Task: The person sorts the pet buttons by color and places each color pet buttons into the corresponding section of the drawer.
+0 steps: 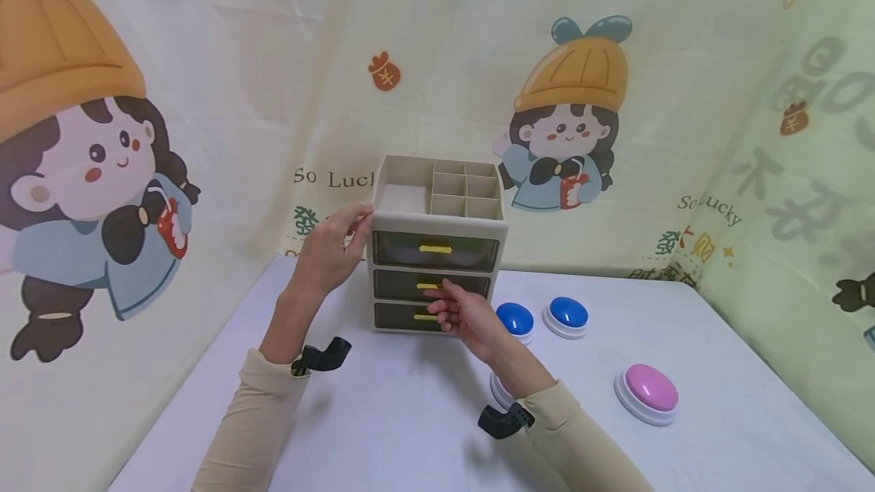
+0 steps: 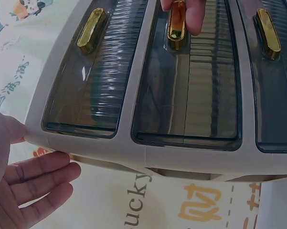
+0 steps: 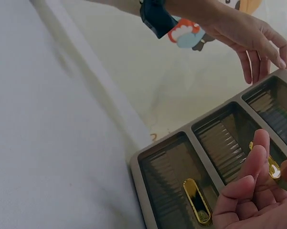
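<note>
A small beige drawer cabinet (image 1: 437, 220) with three dark see-through drawers stands upright near the back of the table. My left hand (image 1: 331, 247) is at its upper left corner, fingertips touching the edge and the other fingers loosely extended beside the side wall (image 2: 105, 155). My right hand (image 1: 472, 317) is in front of the middle drawer (image 1: 390, 285). Its thumb and a finger pinch the gold drawer handle (image 2: 176, 26), partly covering it, while the other fingers curl below. All three drawers sit flush in the frame.
An open organizer top (image 1: 406, 196) with several compartments crowns the cabinet. To its right are two blue push buttons (image 1: 569, 313) and a pink push button (image 1: 651, 388); another button (image 1: 501, 392) is partly behind my right arm. A printed cloth (image 1: 437, 97) hangs behind the table.
</note>
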`<state>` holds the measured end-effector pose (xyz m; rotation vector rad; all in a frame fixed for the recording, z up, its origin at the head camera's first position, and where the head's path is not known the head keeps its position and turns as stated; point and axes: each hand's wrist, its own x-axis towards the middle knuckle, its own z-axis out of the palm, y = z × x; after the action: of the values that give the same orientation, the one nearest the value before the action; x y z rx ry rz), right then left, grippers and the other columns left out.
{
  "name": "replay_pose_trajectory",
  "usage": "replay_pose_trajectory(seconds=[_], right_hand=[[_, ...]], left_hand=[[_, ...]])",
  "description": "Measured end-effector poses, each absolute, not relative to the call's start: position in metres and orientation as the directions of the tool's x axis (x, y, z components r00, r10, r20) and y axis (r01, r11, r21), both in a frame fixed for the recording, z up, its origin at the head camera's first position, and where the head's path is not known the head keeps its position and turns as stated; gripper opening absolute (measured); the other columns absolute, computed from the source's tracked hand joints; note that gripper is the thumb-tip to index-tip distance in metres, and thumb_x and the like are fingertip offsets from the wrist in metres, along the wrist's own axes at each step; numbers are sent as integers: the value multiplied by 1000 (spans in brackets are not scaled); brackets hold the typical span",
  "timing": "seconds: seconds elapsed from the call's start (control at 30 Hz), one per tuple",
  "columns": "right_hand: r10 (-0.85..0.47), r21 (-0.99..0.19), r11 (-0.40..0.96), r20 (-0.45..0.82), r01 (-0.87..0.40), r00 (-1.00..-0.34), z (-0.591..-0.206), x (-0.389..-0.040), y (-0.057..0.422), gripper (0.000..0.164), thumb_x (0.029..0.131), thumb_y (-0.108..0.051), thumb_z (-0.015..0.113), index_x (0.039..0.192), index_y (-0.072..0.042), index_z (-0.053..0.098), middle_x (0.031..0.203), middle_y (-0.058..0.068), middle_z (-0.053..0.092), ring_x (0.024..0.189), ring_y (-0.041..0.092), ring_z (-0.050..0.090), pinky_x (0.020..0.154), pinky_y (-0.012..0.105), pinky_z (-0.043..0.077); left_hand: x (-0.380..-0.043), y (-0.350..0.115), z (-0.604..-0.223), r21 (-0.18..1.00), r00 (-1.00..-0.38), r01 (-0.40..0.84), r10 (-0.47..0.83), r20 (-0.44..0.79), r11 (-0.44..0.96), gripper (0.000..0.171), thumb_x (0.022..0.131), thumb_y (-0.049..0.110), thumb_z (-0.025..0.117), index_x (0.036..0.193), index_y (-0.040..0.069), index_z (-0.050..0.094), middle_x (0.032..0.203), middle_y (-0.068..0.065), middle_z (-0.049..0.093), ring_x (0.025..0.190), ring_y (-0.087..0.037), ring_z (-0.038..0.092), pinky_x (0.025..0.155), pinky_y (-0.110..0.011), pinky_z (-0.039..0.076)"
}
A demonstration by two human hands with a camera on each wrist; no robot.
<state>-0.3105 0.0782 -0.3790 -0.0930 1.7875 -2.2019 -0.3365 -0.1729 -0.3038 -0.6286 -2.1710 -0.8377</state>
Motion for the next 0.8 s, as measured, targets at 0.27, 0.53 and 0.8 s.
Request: replay_pose_trajectory(seconds=[0.27,0.53,0.8], right_hand=[[-254,-963,-179,-154,203,-955,-379,-303,77,48,108,-38,50,130,1,65,86,0,68,78,13,57,73,21,47],[-278,-954,-176,-188,242,-942,-380,-278,78,50,105,-42,55,131,-1,66,86,1,66,80,13,57,77,20,49],[-318,-962,-165,-158,219,-935,-381,-254,79,53,106,-41,53,133,4,63,80,-2,64,74,10,55,72,20,48]], left_hand=[[-335,-173,-302,375,-624,642,171,763,669,27,106,19,56,127,4,66,119,-17,72,99,-34,71,82,-50,59],[-335,-175,-302,368,-618,645,174,767,669,27,106,19,56,127,4,65,117,-16,73,97,-33,71,82,-49,59],[-336,-173,-304,360,-603,661,181,777,658,25,106,17,56,125,4,66,116,-15,72,97,-32,71,82,-49,59]])
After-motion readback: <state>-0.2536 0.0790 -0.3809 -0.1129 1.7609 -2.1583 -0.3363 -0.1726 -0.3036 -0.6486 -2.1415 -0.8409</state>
